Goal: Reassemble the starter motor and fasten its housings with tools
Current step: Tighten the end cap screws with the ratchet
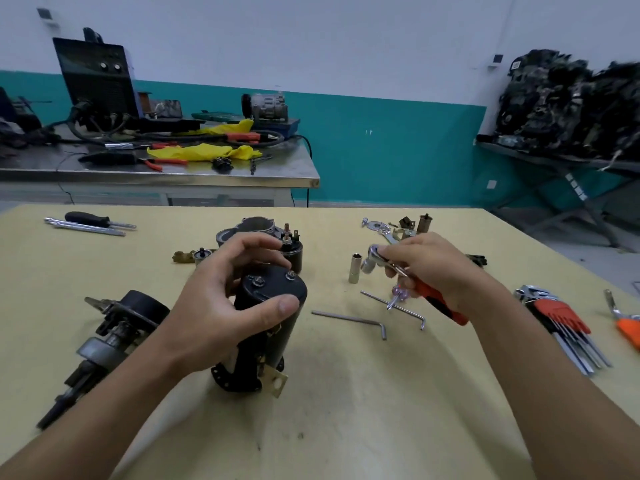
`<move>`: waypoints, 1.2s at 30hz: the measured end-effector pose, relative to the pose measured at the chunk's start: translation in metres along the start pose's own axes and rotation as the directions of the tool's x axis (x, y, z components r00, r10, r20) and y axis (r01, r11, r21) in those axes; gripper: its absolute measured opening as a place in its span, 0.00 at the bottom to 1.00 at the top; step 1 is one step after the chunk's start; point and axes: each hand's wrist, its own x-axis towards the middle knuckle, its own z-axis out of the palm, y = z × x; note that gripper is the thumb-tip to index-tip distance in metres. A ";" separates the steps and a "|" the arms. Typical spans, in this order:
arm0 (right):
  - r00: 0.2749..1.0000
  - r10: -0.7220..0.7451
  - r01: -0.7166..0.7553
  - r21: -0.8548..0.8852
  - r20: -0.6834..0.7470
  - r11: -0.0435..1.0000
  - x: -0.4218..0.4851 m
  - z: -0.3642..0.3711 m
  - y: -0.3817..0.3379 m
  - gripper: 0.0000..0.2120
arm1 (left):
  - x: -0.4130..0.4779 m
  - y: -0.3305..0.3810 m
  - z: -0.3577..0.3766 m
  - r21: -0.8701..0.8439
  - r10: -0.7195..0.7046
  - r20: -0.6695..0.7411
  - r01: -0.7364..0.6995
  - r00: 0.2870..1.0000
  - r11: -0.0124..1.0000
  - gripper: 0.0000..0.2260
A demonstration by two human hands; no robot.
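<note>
A black motor body (pixel 273 293) stands upright near the middle of the yellow table (pixel 346 427). The left hand (pixel 221 306) grips its top, with the fingers curled over the back and the thumb pressed on the front of the cap. Two small bolts (pixel 258 280) sit on that cap. At three o'clock from the motor, the right hand (pixel 433 268) holds a ratchet (pixel 440 304) with an orange handle, fingers closed tight around it. A shiny socket (pixel 355 269) stands between the two hands. Two bent hex keys (pixel 349 319) lie at four o'clock. A greasy shaft part (pixel 114 327) lies at nine o'clock. A grey housing (pixel 256 228) sits at twelve o'clock, just behind the left hand.
</note>
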 end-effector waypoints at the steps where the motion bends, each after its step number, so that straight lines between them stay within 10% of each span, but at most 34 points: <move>1: 0.997 0.075 -0.075 -0.011 0.007 0.997 0.001 -0.001 0.002 0.15 | 0.000 0.000 0.000 0.007 0.009 -0.003 -0.009 1.000 1.000 0.27; 15: 0.964 0.264 -0.263 0.045 -0.023 0.964 0.003 0.004 0.004 0.12 | 0.004 0.043 0.001 0.386 0.231 -0.115 -0.171 0.966 0.906 0.24; 23: 0.961 0.200 -0.062 0.555 -0.192 0.830 -0.005 -0.058 0.012 0.09 | 0.083 0.105 0.025 0.733 -0.166 0.150 0.003 0.975 0.680 0.33; 36: 0.907 0.248 -0.051 0.495 -0.340 0.867 -0.001 -0.083 0.042 0.10 | 0.106 0.100 0.068 0.789 -0.343 0.304 -0.033 0.889 0.614 0.18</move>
